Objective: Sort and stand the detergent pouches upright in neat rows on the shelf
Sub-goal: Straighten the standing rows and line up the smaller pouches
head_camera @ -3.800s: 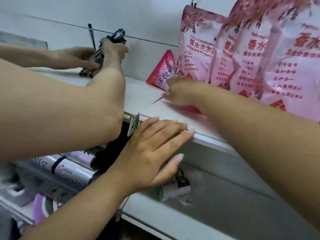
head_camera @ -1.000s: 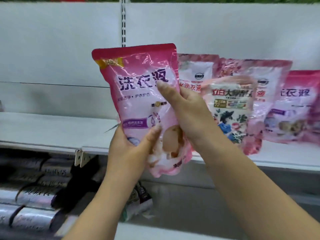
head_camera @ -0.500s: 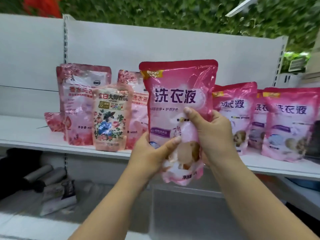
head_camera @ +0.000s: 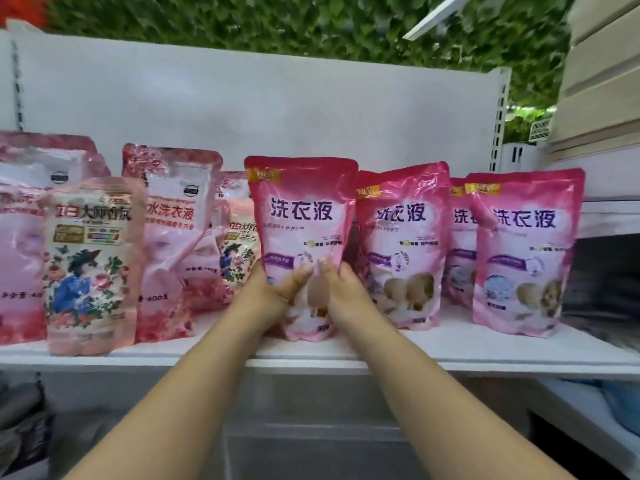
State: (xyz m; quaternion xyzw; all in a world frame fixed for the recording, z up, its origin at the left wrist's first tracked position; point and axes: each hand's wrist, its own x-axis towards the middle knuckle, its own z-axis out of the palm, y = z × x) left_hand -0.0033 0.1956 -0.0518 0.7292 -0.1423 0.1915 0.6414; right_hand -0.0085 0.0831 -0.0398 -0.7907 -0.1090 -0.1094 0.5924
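On the white shelf [head_camera: 450, 351], a pink pouch [head_camera: 301, 216] is held upright, long axis vertical, between both hands: left hand [head_camera: 273, 289] and right hand [head_camera: 341, 292] are each clasped round its lower sides. Its base seems grounded, just left of the matching pouch [head_camera: 403, 237].

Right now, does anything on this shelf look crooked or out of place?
Yes. Left of the held pouch, a floral pouch leans askew behind it, and the pale pink pouches are crumpled and overlapping, not in rows.
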